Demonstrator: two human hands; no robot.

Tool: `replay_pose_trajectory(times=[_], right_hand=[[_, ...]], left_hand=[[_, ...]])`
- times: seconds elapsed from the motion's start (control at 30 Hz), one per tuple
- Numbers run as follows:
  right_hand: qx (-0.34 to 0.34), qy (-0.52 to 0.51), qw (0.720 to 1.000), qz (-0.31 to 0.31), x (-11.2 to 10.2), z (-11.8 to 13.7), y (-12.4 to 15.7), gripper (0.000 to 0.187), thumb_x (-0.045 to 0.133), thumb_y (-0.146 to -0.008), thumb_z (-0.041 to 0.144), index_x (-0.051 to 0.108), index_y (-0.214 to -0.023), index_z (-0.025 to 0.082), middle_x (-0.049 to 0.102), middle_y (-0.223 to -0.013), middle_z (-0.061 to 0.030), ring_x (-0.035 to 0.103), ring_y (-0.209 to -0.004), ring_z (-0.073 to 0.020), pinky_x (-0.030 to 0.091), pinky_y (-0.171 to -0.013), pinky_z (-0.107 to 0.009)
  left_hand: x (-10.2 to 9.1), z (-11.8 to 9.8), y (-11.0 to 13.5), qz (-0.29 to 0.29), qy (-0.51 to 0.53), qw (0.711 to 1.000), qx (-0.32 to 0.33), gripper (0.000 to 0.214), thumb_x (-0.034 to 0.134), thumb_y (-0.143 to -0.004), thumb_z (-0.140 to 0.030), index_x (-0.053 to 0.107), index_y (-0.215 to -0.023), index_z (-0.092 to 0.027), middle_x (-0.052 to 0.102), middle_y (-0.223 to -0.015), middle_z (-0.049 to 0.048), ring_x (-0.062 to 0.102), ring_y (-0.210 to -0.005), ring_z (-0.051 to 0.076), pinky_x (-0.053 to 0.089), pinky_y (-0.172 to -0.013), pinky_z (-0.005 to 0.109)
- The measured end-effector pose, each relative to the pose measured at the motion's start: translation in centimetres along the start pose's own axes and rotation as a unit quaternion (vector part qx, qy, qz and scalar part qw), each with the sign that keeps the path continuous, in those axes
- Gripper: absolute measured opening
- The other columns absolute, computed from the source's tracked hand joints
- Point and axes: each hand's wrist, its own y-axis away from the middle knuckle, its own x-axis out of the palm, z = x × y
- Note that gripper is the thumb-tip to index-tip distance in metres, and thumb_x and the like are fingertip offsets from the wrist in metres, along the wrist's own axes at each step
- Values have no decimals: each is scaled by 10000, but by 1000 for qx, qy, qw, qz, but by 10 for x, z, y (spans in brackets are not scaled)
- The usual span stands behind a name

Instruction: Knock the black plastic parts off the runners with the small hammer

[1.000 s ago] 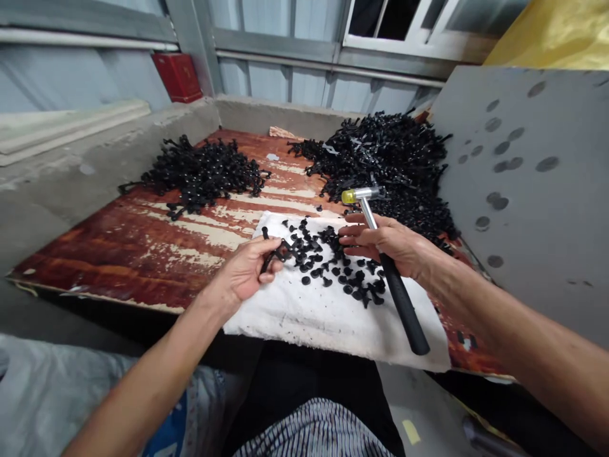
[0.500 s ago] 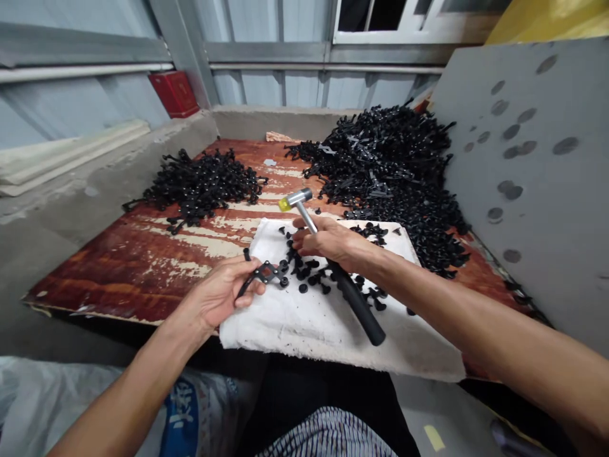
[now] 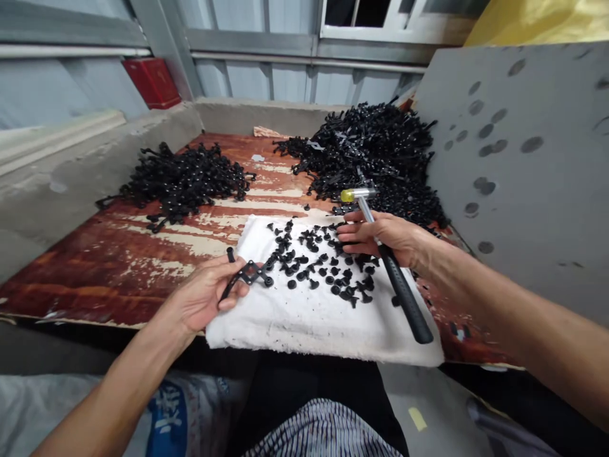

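Note:
My left hand [image 3: 209,289] pinches a black scissor-like linkage [image 3: 249,273] at the left edge of a folded white cloth [image 3: 285,324]. Round knobs sit on the linkage's right end. My right hand [image 3: 385,236] holds a small hammer [image 3: 404,292] loosely by its shaft, with the fingers stretched toward the left. The hammer's yellow-tipped metal head points away from me, and its black handle hangs toward me over the cloth. Beneath and beside the right fingers, several small black mushroom-shaped pegs [image 3: 314,285] are scattered across the cloth.
A pile of black linkages [image 3: 183,181] lies at the back left of the worn red board [image 3: 95,273]. At the back right a larger black pile [image 3: 371,152] rests against a grey spotted panel [image 3: 533,190]. A red box [image 3: 152,82] stands on the ledge by the wall.
My right hand has moved right with the hammer, uncovering more pegs on the cloth. The left hand keeps hold of the linkage; the view has shifted slightly.

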Motion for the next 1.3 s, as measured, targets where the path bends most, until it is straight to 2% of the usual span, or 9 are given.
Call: replay_pose_trajectory(times=[0.1,0.2,0.47,0.63,0.87,0.97,1.07,1.2,1.3], right_hand=[[-2,-12,999,-37,-21,-4,13,398,537,-680,-128,594,-967,142,736,-851,-82,732,-714,-172,642,-608,-286],[-19,-25,998,-49,-29,-10,33,406,548,-713,-109,596,-1009,165,751,-886,-58,738,-739,-149,642,-659,-259],[29,-23,997,71,-4,-28,67,366,559,-695,-52,613,-999,144,762,-874,-103,748,-741,-202,639,-678,-329],[37,-15,992,118,17,-32,63,395,547,-655,-49,606,-987,156,742,-874,-81,739,-768,-202,635,-729,-369],[43,-6,988,149,29,-32,61,383,548,-672,-42,589,-1001,150,734,-943,-107,740,-794,-194,634,-698,-314],[37,-6,987,156,36,-29,56,368,549,-689,-45,584,-999,148,726,-973,-113,746,-796,-197,638,-672,-301],[23,-7,987,157,47,-23,48,358,539,-705,-55,570,-992,155,714,-968,-99,746,-745,-186,632,-578,-272],[16,-1,986,164,63,-13,33,371,583,-719,-33,539,-1024,174,717,-998,-107,741,-658,-190,569,-394,-235],[17,8,986,167,72,-7,19,390,603,-702,-44,538,-1014,181,717,-1030,-107,736,-610,-173,505,-322,-195]], left_hand=[[-2,1,-2,8,-7,1000,8,209,532,-844,16,584,-672,-91,639,-639,36,527,-362,80,273,-222,119],[-4,2,-3,9,-7,1000,13,218,534,-834,23,572,-653,-94,645,-654,42,522,-365,76,275,-222,117],[1,2,-1,-24,-11,1000,13,200,523,-822,36,562,-681,-101,615,-609,21,487,-335,69,271,-219,116],[-3,4,-1,8,-12,1000,28,169,556,-803,18,567,-687,-105,599,-603,6,479,-342,61,280,-236,109],[-1,-1,7,52,-15,999,11,145,578,-803,-16,585,-683,-97,623,-599,17,402,-285,28,268,-245,106],[-1,-5,4,68,-4,998,12,137,592,-792,-10,586,-689,-100,580,-548,-16,375,-274,23,261,-245,104],[0,-10,-3,85,11,996,9,156,590,-789,1,572,-682,-109,535,-504,-45,373,-272,28,273,-252,109],[8,-16,-19,124,5,992,-1,146,598,-808,-21,563,-697,-109,688,-678,37,378,-292,13,276,-258,113],[13,-20,-31,133,0,991,-8,136,623,-798,-36,561,-706,-115,694,-691,48,365,-299,11,262,-261,114]])
